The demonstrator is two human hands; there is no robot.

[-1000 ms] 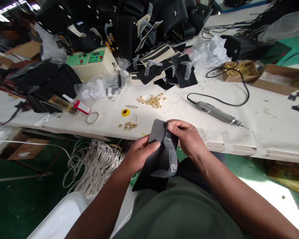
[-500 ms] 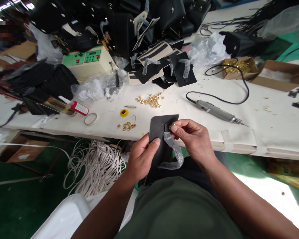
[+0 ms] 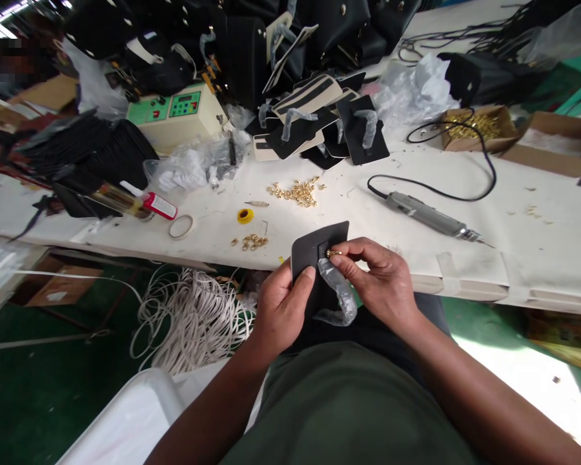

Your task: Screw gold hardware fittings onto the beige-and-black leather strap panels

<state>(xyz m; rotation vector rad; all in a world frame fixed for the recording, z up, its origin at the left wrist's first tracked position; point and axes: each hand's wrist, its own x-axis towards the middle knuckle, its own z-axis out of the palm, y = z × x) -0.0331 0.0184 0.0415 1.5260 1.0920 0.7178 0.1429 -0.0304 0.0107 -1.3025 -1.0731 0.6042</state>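
Note:
My left hand [image 3: 285, 307] grips a black bag flap [image 3: 314, 248] by its left edge, thumb across the face. A plastic-wrapped strap [image 3: 339, 294] hangs in a curve from the flap. Between thumb and forefinger, my right hand [image 3: 380, 274] pinches a small gold metal fitting [image 3: 334, 253] against the strap's upper end. Its exact shape is partly hidden by the fingers. On the table beyond lie a pile of small gold fittings [image 3: 297, 192] and a smaller group of gold fittings [image 3: 254, 241].
A grey electric screwdriver [image 3: 423, 216] with a black cord lies to the right. Further back are stacked black flaps [image 3: 365, 139], a control box [image 3: 174, 119] and a carton of gold parts [image 3: 481, 126]. A yellow tape roll [image 3: 244, 216] and red-labelled bottle [image 3: 159, 205] sit left.
The gold fitting in my right fingers has turned and shows more beside the strap end. The flap's top has tilted slightly, and the whole view has shifted a little.

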